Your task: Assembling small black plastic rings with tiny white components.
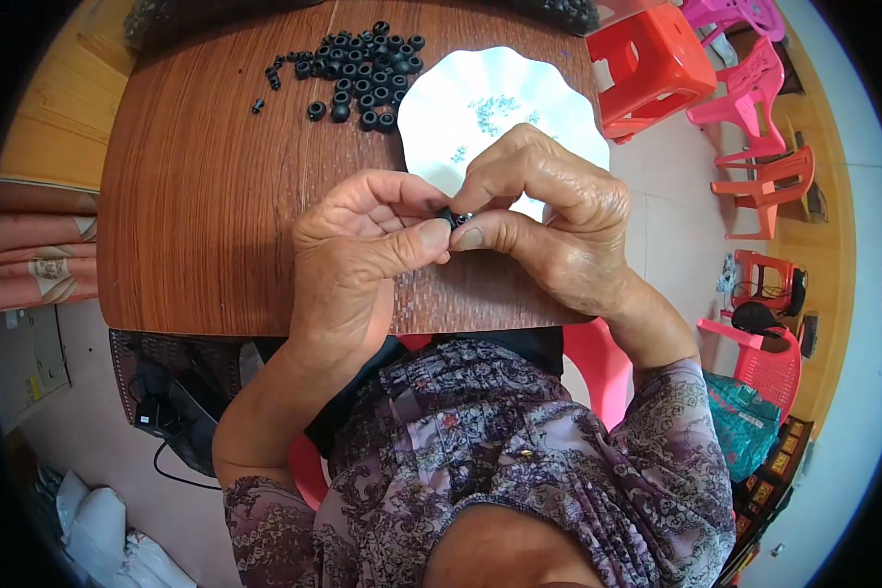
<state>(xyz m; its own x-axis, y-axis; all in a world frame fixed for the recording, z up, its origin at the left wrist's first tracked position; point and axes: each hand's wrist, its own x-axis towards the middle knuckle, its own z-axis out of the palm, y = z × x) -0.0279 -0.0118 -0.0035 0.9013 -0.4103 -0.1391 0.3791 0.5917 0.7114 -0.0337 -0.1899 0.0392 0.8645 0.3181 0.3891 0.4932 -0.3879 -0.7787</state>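
We pinch small dark part (446,214) with fingers of left hand (348,257) and right hand (570,218) over worktop (196,216), toward near edge, likely for steadiness. Black pieces (365,85) toward far edge, presumably clear of wrists.

Fingers (423,241) seemingly hide much of a black part (446,214).

The purple top (441,431) has dark patterning and loose sleeves (678,431).
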